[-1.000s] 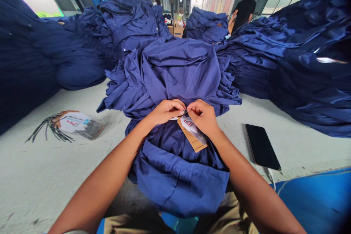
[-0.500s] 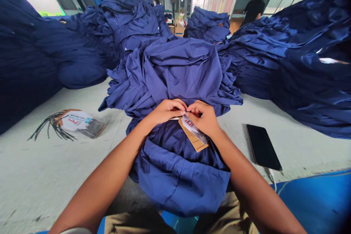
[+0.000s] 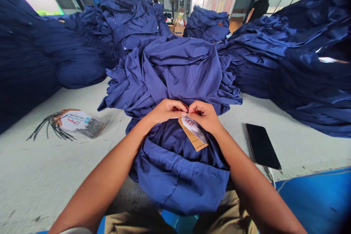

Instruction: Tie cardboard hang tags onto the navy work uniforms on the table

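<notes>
My left hand [image 3: 170,110] and my right hand [image 3: 204,115] meet above a navy blue garment [image 3: 181,172], fingertips pinched together. Between them they grip the dark cord of a hang tag; only a speck of the cord shows, the rest being hidden by the fingers. Below the fingertips the white and grey printed hang tag [image 3: 193,127] lies slanted over a brown card [image 3: 200,147], resting on the garment. The garment drapes over the table edge toward my lap, and its spread upper part [image 3: 189,73] lies beyond my hands.
On the left of the white table [image 3: 117,161] lies a stack of hang tags [image 3: 79,122] with black cords. A phone [image 3: 263,146] with a white cable sits at right. Navy garment piles [image 3: 131,22] surround the table's far side. A person [image 3: 259,7] stands behind the right pile.
My fingertips have closed in tighter over the cord, covering more of it. The tag has barely shifted. In the background the person has moved slightly to the right.
</notes>
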`<state>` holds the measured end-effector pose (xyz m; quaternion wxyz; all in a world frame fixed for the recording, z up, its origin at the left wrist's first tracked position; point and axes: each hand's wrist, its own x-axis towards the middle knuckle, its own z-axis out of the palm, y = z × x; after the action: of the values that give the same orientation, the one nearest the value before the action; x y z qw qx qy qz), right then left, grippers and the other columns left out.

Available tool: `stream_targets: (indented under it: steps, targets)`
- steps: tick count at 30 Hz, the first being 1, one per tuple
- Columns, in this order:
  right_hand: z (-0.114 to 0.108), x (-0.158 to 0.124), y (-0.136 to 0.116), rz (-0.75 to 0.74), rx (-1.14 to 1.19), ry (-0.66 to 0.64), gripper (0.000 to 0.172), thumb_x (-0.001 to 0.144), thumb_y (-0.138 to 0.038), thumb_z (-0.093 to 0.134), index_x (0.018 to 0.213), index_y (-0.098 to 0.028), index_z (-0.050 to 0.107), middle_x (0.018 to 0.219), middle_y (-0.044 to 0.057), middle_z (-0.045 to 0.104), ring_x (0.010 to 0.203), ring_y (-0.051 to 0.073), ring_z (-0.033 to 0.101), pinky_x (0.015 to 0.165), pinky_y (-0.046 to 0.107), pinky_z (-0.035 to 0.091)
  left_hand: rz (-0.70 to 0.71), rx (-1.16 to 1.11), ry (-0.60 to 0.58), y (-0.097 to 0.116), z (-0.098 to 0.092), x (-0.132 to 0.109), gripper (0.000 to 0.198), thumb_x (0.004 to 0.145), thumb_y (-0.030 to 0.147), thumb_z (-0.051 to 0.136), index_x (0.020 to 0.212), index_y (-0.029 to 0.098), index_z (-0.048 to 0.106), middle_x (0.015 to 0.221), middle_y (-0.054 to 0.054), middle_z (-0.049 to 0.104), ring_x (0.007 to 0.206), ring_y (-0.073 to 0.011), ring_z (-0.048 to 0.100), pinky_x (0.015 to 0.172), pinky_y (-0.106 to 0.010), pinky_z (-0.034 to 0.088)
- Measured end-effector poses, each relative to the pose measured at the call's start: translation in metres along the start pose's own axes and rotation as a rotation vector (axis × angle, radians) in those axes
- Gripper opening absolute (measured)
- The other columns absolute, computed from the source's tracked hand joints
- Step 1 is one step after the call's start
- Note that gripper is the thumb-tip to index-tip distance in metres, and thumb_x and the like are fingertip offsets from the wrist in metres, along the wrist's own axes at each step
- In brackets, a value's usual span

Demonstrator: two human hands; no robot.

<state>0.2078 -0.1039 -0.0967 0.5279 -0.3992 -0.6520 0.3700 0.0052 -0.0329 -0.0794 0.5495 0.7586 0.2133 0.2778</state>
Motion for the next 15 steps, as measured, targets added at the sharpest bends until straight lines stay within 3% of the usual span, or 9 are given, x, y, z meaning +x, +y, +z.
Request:
stream_targets:
  steps: [4, 15]
  targets:
    - [-0.002, 0.001, 0.0, 0.004, 0.064, 0.036, 0.02, 0.076, -0.032, 0.075, 0.07, -0.021, 0.059, 0.062, -0.004, 0.055, 0.056, 0.011, 0.045, 0.055, 0.026, 0.034, -0.044, -0.07, -0.008, 0.0, 0.0, -0.001, 0.033, 0.075, 0.03, 0.088, 0.101, 0.012, 0.077, 0.096, -0.011, 0.078, 0.087, -0.0169, 0.071, 0.085, -0.032, 0.054]
    - [-0.001, 0.003, 0.002, -0.008, 0.085, 0.038, 0.024, 0.078, -0.037, 0.075, 0.073, -0.022, 0.057, 0.066, -0.003, 0.056, 0.059, 0.012, 0.047, 0.058, 0.028, 0.036, -0.081, -0.048, -0.004, 0.011, 0.004, -0.002, 0.023, 0.08, 0.03, 0.083, 0.091, 0.012, 0.074, 0.087, -0.005, 0.075, 0.078, -0.012, 0.066, 0.076, -0.026, 0.051]
